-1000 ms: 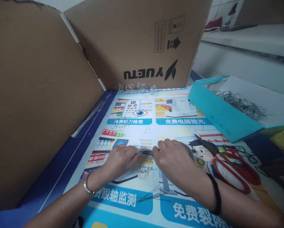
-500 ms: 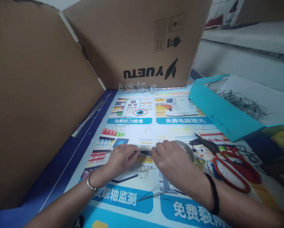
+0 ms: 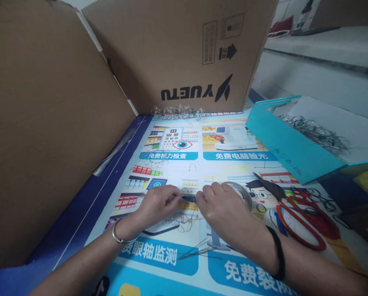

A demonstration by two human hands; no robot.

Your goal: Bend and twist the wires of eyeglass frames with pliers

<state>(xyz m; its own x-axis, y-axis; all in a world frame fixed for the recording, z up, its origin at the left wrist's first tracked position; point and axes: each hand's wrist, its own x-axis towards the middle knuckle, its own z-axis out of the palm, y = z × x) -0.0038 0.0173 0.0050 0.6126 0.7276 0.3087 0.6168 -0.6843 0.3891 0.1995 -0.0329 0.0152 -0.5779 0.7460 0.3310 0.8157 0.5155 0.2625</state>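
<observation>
Both hands are pinching their fingers tightly together around a dark, thin piece [image 3: 188,198], the left hand [image 3: 159,203] meeting its nine o'clock end and the right hand [image 3: 225,205] its three o'clock end. Its middle is showing in the narrow gap between the fingers; I cannot tell whether it is wire or a tool's tip. On the left wrist a silver bracelet [image 3: 118,231] is sitting, and on the right a black band [image 3: 276,253].

At six o'clock, just under the gap, thin tangled wires [image 3: 187,222] are lying, with straight strands [image 3: 196,253] resting farther down the printed sheet [image 3: 176,172]. At three o'clock, a round clear roll [image 3: 245,194] is peeking out beyond the right hand, and past it scissors [image 3: 276,189] with red handles are lying, their point facing ten o'clock. Dark loops [image 3: 324,202] are scattering beside them.

At two o'clock, an open turquoise box [image 3: 284,144] is holding a wire heap [image 3: 313,131]. At ten o'clock, a clear sleeve [image 3: 114,154] is lying near the left cardboard panel [image 3: 42,123]. At twelve o'clock, well apart, a glassy pile [image 3: 178,110] is resting along the foot of the lettered cardboard [image 3: 171,53].
</observation>
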